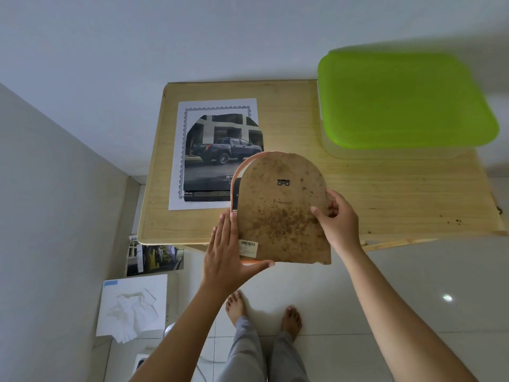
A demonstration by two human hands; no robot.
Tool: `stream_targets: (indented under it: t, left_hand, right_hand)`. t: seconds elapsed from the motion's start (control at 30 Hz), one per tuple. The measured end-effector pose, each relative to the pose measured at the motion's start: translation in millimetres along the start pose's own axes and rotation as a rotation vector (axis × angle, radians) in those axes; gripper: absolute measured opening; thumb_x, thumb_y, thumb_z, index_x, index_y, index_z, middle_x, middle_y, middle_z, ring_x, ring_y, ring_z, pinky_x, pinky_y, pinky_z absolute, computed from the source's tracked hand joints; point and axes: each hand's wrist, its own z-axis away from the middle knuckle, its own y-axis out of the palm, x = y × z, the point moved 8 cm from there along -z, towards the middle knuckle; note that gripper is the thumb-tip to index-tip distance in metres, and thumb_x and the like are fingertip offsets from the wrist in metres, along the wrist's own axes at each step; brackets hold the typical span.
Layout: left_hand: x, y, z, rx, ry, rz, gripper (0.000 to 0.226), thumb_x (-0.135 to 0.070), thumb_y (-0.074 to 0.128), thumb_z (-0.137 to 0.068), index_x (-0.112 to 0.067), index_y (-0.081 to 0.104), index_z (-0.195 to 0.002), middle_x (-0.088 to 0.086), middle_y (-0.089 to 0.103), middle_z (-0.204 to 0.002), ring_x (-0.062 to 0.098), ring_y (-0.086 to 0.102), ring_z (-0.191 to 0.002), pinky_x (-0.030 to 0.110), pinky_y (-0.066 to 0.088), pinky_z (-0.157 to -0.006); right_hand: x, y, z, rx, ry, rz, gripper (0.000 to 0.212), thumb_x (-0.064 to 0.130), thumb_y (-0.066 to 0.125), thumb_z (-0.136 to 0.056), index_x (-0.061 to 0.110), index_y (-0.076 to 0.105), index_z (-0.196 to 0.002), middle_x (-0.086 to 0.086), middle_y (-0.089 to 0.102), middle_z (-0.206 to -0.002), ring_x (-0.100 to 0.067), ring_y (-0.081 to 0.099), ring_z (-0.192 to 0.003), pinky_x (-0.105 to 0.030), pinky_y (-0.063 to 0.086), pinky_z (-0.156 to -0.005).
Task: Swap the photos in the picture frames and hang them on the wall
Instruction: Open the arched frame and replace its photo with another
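I hold an arch-shaped picture frame with its stained brown backing board [281,213] turned toward me, over the near edge of the wooden table [385,194]. An orange rim shows along its left side, and a small metal hanger sits near the top. My left hand [228,255] lies flat against the frame's lower left corner, thumb under the bottom edge. My right hand [337,219] grips the right edge. A photo of a dark pickup truck [217,153], cut to an arch, lies on a white bordered sheet on the table behind the frame.
A clear storage box with a lime green lid [405,103] stands at the table's far right. On the floor to the left lie a magazine [154,259] and a white tissue box [135,304]. White walls enclose the left and far sides. My bare feet stand on the tiled floor.
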Motion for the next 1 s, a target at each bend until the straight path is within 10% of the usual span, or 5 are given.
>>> stream_targets:
  t: [0.13,0.47,0.67,0.8,1.0]
  left_hand:
    - [2.8,-1.0,2.2,0.023,0.037,-0.03,0.128,-0.093,0.034,-0.059,-0.009,-0.006,-0.147,0.005,-0.006,-0.156,0.017,-0.008,-0.144,0.036,0.001,-0.117]
    - [0.2,0.7,2.9,0.008,0.037,-0.031,0.128,-0.094,0.03,-0.06,-0.006,-0.002,-0.148,0.005,-0.004,-0.156,0.016,-0.007,-0.144,0.037,0.001,-0.117]
    - [0.4,2.9,0.4,0.001,0.021,-0.031,0.127,-0.093,0.032,-0.061,-0.007,0.0,-0.148,0.006,-0.001,-0.156,0.018,-0.004,-0.144,0.039,0.004,-0.117]
    - [1.2,3.7,0.3,0.013,0.021,-0.045,0.126,-0.092,0.034,-0.061,-0.008,-0.002,-0.148,0.006,0.0,-0.157,0.018,-0.004,-0.145,0.04,0.005,-0.117]
    - [1.9,2.7,0.8,0.01,0.02,-0.037,0.126,-0.092,0.034,-0.061,-0.009,-0.001,-0.148,0.005,0.0,-0.157,0.016,-0.005,-0.145,0.04,0.005,-0.118]
  right_hand:
    - [-9.5,-22.9,3.7,-0.016,0.025,-0.057,0.054,0.017,0.067,-0.084,0.019,0.047,-0.135,0.003,0.06,-0.095,-0.017,0.059,-0.082,-0.018,0.048,-0.066]
    - [-29.1,-80.8,7.3,-0.176,-0.062,0.313,0.048,0.016,0.057,-0.09,0.007,0.044,-0.135,-0.016,0.043,-0.131,-0.029,0.037,-0.126,-0.025,0.027,-0.1]
    - [16.3,4.8,17.9,0.107,-0.351,0.547,0.057,0.042,0.04,-0.095,0.022,0.023,-0.146,-0.006,0.015,-0.155,-0.026,0.013,-0.142,-0.045,0.013,-0.116]
    - [-9.6,24.0,15.7,0.226,-0.288,0.738,0.07,0.067,0.007,-0.086,0.034,-0.01,-0.146,0.002,-0.024,-0.154,-0.02,-0.025,-0.14,-0.043,-0.015,-0.111]
    - [-53.8,-25.5,12.9,0.256,-0.231,0.858,0.075,0.072,-0.007,-0.077,0.038,-0.021,-0.142,0.007,-0.034,-0.149,-0.016,-0.032,-0.137,-0.043,-0.019,-0.111]
